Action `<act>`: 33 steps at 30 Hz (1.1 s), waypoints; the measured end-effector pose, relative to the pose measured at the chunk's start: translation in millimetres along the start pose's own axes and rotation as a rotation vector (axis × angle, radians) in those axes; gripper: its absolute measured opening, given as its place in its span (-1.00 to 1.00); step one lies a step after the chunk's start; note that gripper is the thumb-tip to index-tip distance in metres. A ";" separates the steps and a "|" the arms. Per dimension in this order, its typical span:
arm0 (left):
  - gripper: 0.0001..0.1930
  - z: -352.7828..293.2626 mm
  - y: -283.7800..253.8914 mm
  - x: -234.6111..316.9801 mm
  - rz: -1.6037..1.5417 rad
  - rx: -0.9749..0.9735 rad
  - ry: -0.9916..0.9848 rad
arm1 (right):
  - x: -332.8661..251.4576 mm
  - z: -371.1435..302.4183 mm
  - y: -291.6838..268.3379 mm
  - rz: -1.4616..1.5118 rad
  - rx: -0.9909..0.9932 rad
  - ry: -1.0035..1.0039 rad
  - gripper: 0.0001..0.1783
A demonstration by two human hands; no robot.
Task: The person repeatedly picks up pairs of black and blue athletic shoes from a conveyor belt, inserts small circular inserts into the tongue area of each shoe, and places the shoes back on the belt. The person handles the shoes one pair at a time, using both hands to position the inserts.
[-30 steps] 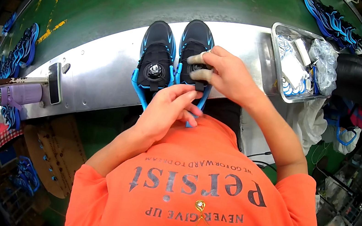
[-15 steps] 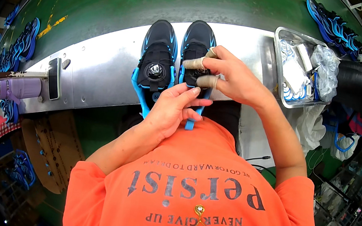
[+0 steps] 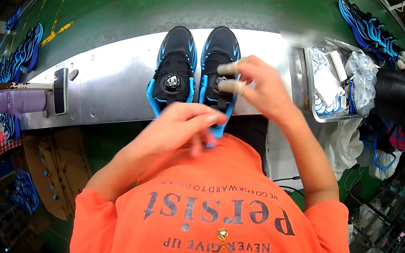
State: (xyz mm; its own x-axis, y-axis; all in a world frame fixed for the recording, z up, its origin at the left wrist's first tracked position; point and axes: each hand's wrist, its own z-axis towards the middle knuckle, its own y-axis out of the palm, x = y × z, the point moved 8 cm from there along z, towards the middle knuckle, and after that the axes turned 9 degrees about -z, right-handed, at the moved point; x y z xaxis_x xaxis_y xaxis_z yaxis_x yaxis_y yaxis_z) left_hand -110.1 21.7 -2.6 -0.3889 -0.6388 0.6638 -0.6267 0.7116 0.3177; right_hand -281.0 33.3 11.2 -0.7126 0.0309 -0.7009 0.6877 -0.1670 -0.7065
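Watched from afar through the head view, the left shoe [image 3: 173, 50] and right shoe [image 3: 211, 68], both black and blue, rest side by side on the metal bench [image 3: 111, 75], toes to the far side. The right hand [image 3: 266, 86] arches half open from the right, wrapped fingertips [image 3: 230, 69] over the right shoe's dial [image 3: 222, 81]; I cannot tell whether they grip it or only touch. The left hand [image 3: 182, 126] curls loosely over the heel [image 3: 219, 129] on the near side, and blur keeps me from saying if it holds anything. I judge the shoe light, its upper [image 3: 221, 40] soft and giving, the underside firmer, neither slippery nor fragile save perhaps the dial; I would take it by the heel or midfoot sides. Fingers cover much of that dial, the left hand hides part of the heel, the underside is out of sight, and a pale smear [image 3: 302, 38] obscures the tray's [image 3: 308, 82] far-left corner.
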 end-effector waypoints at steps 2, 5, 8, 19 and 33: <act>-0.79 -15.6 -21.9 40.5 0.458 0.196 0.405 | 10.9 1.4 -24.3 -0.038 0.082 0.054 -0.61; -0.72 -20.2 -34.6 62.3 0.956 0.495 0.880 | 34.3 -7.7 -16.3 0.282 0.100 0.236 -0.63; -0.83 -6.5 -62.2 41.7 0.795 0.322 0.842 | 16.5 -0.6 11.3 0.153 0.048 0.012 -0.72; -0.53 -0.3 -74.9 38.8 0.481 0.262 0.650 | 20.4 -12.2 -4.3 0.091 0.065 0.013 -0.80; -0.61 5.3 -78.3 41.9 0.571 0.279 0.469 | 14.1 -5.7 -6.3 0.061 0.035 -0.024 -0.82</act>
State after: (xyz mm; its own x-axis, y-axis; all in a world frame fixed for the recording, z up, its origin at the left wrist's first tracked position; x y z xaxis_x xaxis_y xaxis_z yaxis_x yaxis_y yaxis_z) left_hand -81.0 -62.3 -3.3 -0.4147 0.0374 0.9092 -0.5865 0.7530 -0.2984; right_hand -294.7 40.4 5.2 -0.6726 -0.0037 -0.7400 0.7253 -0.2021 -0.6581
